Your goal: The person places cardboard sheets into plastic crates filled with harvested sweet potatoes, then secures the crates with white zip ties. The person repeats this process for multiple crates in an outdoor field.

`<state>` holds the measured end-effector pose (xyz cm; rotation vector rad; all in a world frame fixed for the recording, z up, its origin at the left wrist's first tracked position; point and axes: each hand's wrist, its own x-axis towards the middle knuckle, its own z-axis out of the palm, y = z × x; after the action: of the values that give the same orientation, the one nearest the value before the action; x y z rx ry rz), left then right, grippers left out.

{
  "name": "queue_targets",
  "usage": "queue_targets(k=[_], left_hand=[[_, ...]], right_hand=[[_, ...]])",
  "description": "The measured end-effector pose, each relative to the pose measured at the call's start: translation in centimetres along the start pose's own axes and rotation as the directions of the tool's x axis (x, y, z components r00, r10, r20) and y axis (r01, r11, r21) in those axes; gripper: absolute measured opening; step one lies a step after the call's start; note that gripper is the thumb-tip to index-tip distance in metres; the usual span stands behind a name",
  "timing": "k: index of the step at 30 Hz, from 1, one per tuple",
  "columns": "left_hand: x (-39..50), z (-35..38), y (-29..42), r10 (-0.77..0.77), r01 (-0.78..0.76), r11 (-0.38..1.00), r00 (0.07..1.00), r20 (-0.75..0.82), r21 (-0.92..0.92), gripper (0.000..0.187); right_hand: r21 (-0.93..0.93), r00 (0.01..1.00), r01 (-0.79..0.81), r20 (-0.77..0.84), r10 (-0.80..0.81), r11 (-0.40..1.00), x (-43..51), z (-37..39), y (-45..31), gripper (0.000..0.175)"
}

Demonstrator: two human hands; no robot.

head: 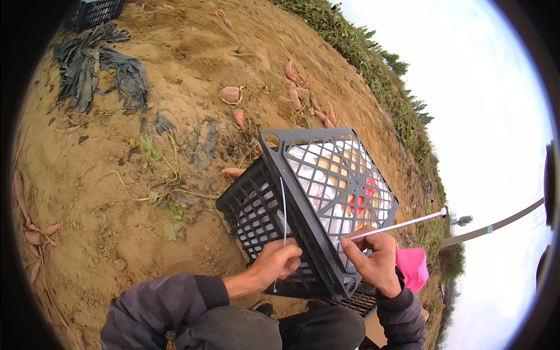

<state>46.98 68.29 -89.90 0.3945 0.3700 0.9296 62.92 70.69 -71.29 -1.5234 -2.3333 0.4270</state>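
Note:
A black plastic crate point(245, 205) stands tilted on the soil before my knees, with a black lattice lid point(302, 227) over its top. White bags with red markings point(323, 192) show through the lid. My left hand point(275, 262) is at the crate's slatted side, pinching a white cable tie point(285, 205) whose free end sticks up along the lid's rim. Over the lid's near right part, my right hand point(372, 256) grips another white cable tie point(407, 224) between thumb and fingers. Its head end points right, away from the crate.
Sweet potatoes point(230, 95) lie scattered on the sandy soil, with torn black plastic film point(127, 78) at upper left. A second black crate point(98, 13) stands far left, another point(356, 302) below my right wrist, near a bright pink item point(412, 267). Green vines point(372, 65) border the field.

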Motion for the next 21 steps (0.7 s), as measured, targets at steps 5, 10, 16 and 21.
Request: queue_targets(k=[5,10,16,21], left_hand=[[-0.1,0.1,-0.5,-0.051,0.054,0.994,0.998,-0.033,0.099,0.014],[0.1,0.0,-1.7,0.07,-0.054,0.976,0.995,-0.069,0.212,0.02],[-1.8,-2.0,-1.3,0.352,-0.241,0.801,0.93,-0.105,0.548,0.024],[-9.4,-4.6,5.0,0.073,0.062,0.872,0.964,-0.254,0.485,0.027]], right_hand=[[0.114,0.992,-0.12,0.062,0.113,0.986,-0.4,1.2,0.9,0.009],[0.199,0.953,-0.277,0.184,0.242,0.94,-0.1,1.3,1.2,0.011],[0.153,0.997,-0.079,0.026,0.076,0.985,-0.2,1.8,0.5,0.013],[0.29,0.984,-0.168,0.101,0.144,0.942,0.3,2.1,1.3,0.017]])
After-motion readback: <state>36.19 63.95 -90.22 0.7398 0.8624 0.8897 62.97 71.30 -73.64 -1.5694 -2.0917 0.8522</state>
